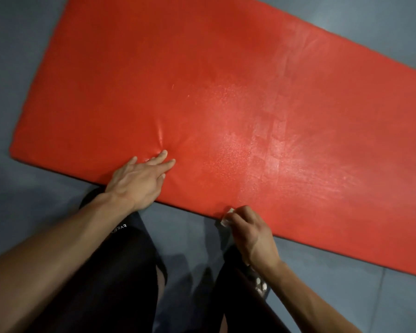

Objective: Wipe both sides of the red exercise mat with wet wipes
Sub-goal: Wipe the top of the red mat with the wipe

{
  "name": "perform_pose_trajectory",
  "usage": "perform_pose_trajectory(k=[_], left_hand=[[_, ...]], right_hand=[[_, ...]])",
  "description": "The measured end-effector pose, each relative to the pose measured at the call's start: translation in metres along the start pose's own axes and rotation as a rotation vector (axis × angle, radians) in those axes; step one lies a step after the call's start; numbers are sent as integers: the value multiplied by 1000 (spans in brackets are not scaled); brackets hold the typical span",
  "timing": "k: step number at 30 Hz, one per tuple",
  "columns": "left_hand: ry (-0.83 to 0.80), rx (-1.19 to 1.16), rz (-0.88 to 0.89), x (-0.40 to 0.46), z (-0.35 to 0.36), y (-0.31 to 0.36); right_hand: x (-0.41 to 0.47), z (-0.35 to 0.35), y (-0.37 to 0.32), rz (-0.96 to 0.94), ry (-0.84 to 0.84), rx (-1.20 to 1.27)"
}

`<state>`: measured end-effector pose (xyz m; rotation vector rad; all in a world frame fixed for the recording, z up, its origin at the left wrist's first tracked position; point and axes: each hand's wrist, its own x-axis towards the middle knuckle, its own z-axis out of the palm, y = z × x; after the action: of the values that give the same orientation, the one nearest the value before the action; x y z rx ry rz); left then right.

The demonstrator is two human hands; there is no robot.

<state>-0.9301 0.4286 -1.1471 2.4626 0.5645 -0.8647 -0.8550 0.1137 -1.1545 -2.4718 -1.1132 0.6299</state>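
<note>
Both forearms bare, no sleeves, nothing on the wrists. Black knee-length shorts (120, 272), small white lettering near the left hem. Dark slipper (259, 282) on the right foot, pale round studs on the strap.

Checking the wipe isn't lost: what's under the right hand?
A crumpled wet wipe pokes out beneath the right hand at the red mat's near edge; the rest is covered by fingers.
</note>
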Motion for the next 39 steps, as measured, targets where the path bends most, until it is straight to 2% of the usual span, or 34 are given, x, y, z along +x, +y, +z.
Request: perform_pose_trajectory(k=[4,6,12,14,18,21,25,29,35,39], left_hand=[[79,-42,0,1,2,0],[126,-75,-1,1,3,-2],[188,-153,-7,1,11,-5],[202,-159,7,0,14,-4],[224,-155,13,-1,16,-6],[251,-163,17,-2,16,-6],[294,-198,20,-2,23,-10],[326,-186,39,1,29,-6],[376,-154,61,-5,28,-8],[420,-156,97,-3,27,-6]], right_hand=[[61,28,-53,-197,-52,4],[71,32,-60,-237,-100,-21],[15,-10,-1,-87,-180,-80],[26,-3,-10,-111,-160,-81],[95,33,-74,-287,-129,26],[116,42,-93,-323,-142,21],[63,8,-38,-220,-203,-10],[33,-15,-10,-105,-162,-22],[118,40,-95,-274,-143,68],[99,27,-76,-303,-239,23]])
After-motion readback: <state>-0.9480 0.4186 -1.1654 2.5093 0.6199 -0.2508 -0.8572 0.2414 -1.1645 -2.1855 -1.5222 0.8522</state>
